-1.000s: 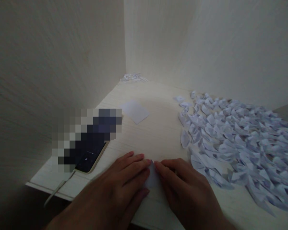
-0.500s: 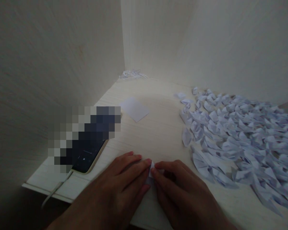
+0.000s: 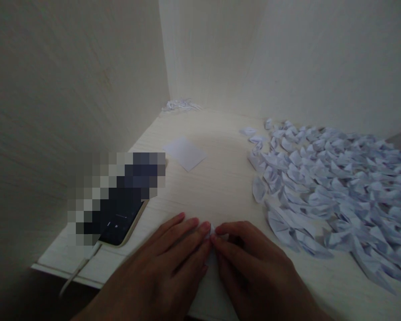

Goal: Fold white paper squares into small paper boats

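My left hand (image 3: 173, 258) and my right hand (image 3: 250, 263) lie side by side at the near edge of a pale wooden desk (image 3: 220, 187). Their fingertips meet over a small white folded paper (image 3: 212, 229), pressing it flat on the desk. Only the paper's tip shows between the fingers; the rest is hidden under both hands. The left fingers lie stretched and together on the paper, the right fingers are curled onto it.
A big heap of folded white paper pieces (image 3: 334, 187) covers the desk's right side. One flat white paper square (image 3: 184, 153) lies in the middle, farther back. A phone (image 3: 116, 218) with a white cable (image 3: 76, 272) lies at left. Walls close the left and back.
My hands have drawn closer together over the paper, so less of it shows. The view has shifted slightly.
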Available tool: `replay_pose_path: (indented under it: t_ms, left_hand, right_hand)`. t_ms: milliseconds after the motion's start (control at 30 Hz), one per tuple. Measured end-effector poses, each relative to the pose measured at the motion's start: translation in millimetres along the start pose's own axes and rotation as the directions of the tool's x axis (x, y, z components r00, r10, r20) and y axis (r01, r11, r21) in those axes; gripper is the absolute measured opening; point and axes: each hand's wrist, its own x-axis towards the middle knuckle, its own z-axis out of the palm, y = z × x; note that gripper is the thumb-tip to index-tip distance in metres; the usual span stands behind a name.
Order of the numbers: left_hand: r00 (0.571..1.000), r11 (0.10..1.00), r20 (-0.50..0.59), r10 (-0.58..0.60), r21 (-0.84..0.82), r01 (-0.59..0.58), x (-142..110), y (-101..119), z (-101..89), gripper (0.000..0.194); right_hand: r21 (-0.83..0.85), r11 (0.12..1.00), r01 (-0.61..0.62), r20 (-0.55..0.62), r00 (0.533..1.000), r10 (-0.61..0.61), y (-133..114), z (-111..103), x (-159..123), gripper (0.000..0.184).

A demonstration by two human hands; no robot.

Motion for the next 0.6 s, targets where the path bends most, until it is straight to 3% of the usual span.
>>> replay_pose_path:
  t_ms: [267,433,600]
  left_hand:
    - [1.000,1.000,-0.014,0.004,0.010,-0.004,2.5,0.3,1.0,0.031]
    - [1.000,1.000,-0.010,-0.026,-0.008,0.026,2.4,0.6,1.1,0.032]
    - [0.998,0.997,0.028,-0.065,-0.035,0.066,1.8,3.1,3.4,0.032]
  right_hand:
    - [0.001,1.000,-0.016,0.006,1.000,0.016,-1.0,1.1,0.8,0.027]
    - [-0.180,0.972,0.149,0.074,0.988,-0.138,0.6,1.1,0.0,0.030]
    - [-0.429,0.847,0.314,0.209,0.947,-0.245,-1.8,-2.3,-6.6,0.040]
